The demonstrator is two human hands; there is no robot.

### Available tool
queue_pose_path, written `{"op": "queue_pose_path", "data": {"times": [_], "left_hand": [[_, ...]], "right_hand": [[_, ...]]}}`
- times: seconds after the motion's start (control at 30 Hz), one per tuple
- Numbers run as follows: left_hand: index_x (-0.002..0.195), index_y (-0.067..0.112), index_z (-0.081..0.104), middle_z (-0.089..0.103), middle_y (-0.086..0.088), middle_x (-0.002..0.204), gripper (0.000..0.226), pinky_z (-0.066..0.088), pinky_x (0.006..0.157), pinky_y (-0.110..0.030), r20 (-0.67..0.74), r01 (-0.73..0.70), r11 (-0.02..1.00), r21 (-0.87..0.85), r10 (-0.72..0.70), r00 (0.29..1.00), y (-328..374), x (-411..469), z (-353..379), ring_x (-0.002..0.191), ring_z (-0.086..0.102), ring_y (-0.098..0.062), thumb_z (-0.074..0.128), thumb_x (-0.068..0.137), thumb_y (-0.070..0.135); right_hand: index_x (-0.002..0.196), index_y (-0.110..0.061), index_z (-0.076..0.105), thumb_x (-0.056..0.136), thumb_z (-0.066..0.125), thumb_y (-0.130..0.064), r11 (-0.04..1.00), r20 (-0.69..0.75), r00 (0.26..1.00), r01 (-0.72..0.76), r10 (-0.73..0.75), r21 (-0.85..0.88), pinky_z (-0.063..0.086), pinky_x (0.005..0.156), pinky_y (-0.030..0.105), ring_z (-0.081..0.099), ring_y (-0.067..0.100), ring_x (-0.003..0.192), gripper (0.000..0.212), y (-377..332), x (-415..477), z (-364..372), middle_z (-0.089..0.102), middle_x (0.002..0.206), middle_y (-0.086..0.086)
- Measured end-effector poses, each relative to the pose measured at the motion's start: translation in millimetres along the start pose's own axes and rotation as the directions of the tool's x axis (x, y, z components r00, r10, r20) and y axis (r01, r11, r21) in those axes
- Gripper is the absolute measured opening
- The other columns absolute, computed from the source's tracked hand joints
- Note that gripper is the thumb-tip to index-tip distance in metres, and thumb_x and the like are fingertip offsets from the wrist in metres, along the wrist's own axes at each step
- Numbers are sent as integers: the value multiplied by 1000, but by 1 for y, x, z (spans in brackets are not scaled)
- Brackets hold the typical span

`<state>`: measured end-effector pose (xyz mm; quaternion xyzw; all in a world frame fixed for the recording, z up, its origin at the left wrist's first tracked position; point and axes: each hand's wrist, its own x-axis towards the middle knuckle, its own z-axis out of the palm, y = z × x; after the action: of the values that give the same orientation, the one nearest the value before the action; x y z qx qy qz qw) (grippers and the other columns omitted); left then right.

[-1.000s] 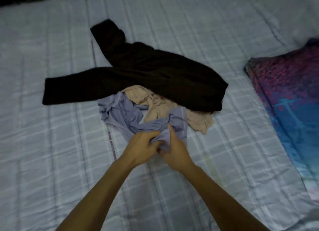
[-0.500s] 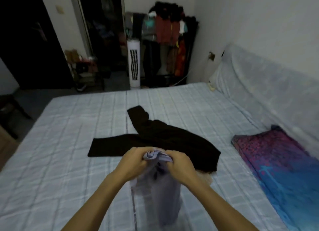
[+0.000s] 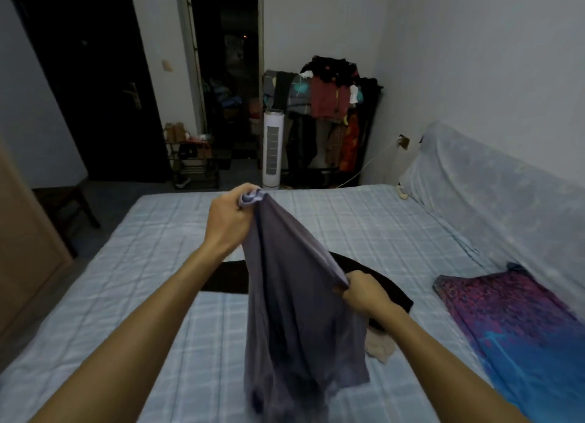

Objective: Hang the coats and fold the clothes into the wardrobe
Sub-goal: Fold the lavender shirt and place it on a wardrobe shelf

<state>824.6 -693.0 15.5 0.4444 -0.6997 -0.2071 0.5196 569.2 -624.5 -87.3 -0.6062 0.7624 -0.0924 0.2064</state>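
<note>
2 bare hands hold a lavender-grey soft jersey garment [image 3: 294, 312] in the air above a bed with a pale blue checked cover [image 3: 364, 232]. The left hand [image 3: 232, 215], raised at 11 o'clock of the cloth, is a closed fist round a bunched edge at its top. The right hand [image 3: 364, 293], lower at 3 o'clock, pinches another edge between curled fingers and thumb. The fabric slopes taut between them and the rest hangs in loose folds; whether its lowest part touches the cover cannot be told.

On the bed behind it lies a black long-sleeved top [image 3: 228, 278]. A crumpled beige garment [image 3: 378, 348] peeps out at 4 o'clock, and a magenta-and-blue patterned cloth [image 3: 522, 327] lies well apart toward 3 o'clock. A crowded clothes rail [image 3: 329, 100] stands by the far wall at 12 o'clock.

This looks like the start of folding 1 item — shaking it out. The next move likely calls for finding 2 matching corners, shoulders or waistband, then spreading it flat on the bed.
</note>
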Motion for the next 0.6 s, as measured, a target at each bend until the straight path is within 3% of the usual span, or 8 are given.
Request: {"op": "queue_pose_path", "data": {"times": [0.1,0.2,0.3,0.4,0.5,0.6], "left_hand": [[76,21,62,59,9,69,19,35,52,-11,-74,70,997,25,-68,995,2,7,-25,63,53,-1,54,92,16],[73,21,60,57,7,67,22,35,53,-18,-150,139,989,47,-130,980,-7,11,-46,62,50,-5,53,92,14],[65,19,55,50,5,59,30,31,51,-24,-160,217,971,98,-200,967,-19,18,-63,56,43,-8,53,94,23],[53,23,46,44,4,54,42,28,50,-28,-168,308,939,154,-283,944,-35,32,-79,54,39,-11,57,93,31],[55,22,52,51,-1,59,38,33,55,-29,-167,354,909,219,-323,932,-54,51,-89,59,45,-14,60,92,31],[70,8,66,61,-7,72,31,36,56,-29,-182,382,897,225,-346,920,-73,71,-85,67,50,-17,62,91,30]], "right_hand": [[102,-18,63,86,58,-26,998,-58,998,31,-33,-49,43,65,30,62,29,89,19,1,12,-16,66,97,10],[104,-16,63,87,54,-21,995,-163,986,26,-42,-99,42,66,30,62,31,93,21,2,24,-34,66,101,13],[95,-17,64,85,52,-16,996,-269,960,63,-80,-69,41,64,31,62,32,89,16,-6,37,-53,67,97,13],[79,-25,61,87,58,-32,991,-351,927,120,-130,-49,39,64,32,61,33,88,11,-21,52,-74,67,91,10],[73,-28,57,86,61,-45,981,-360,913,172,-191,-86,37,61,32,61,31,85,22,-35,74,-87,65,85,6],[80,-23,62,88,61,-40,964,-343,906,200,-249,-174,38,59,32,60,31,84,19,-50,104,-97,66,86,8]]}}
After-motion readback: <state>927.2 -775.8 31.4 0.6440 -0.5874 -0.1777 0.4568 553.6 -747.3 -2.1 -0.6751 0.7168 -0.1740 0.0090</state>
